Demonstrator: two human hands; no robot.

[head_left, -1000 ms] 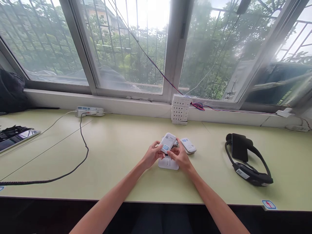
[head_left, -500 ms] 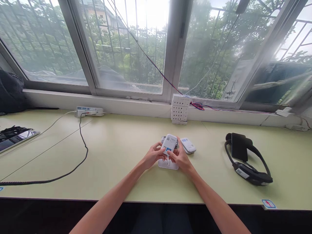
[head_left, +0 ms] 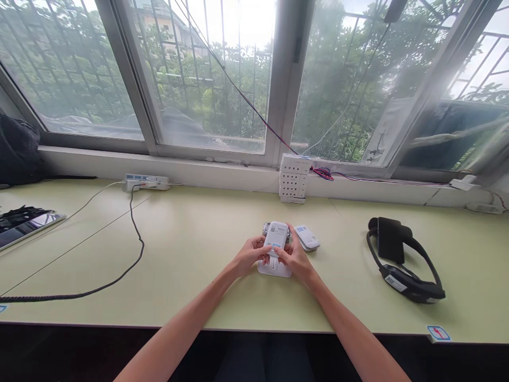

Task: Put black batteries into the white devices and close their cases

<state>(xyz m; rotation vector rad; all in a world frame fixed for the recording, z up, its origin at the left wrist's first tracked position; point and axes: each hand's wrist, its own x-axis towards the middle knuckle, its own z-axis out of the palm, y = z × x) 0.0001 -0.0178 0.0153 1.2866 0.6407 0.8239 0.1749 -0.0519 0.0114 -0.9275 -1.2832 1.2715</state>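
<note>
Between my two hands is a small white rounded device [head_left: 277, 233] with printed text and a blue label, its kind not clear. My left hand [head_left: 252, 253] grips its left side, thumb on the face. From the other side my right hand [head_left: 293, 254] holds it, thumb also near the lower edge. Beneath lies a white rounded panel [head_left: 274, 269] with a printed label, partly covered by the device and fingers. Behind the device, small grey-and-white parts [head_left: 266, 229] peek out, mostly hidden. Just right of my right hand rests a stack of similar white devices [head_left: 307, 238].
A black head strap [head_left: 413, 265] with a dark phone-like slab lies at the right. White boxes [head_left: 293, 178] with coloured wires stand against the sill. A power strip [head_left: 146, 182] with a black cable [head_left: 137, 254] is at the left, and a tablet [head_left: 29, 228] lies farther left.
The white device has turned to sit straighter and tipped slightly, lying more in line with the panel below. Both thumbs have shifted a little on its lower face.
</note>
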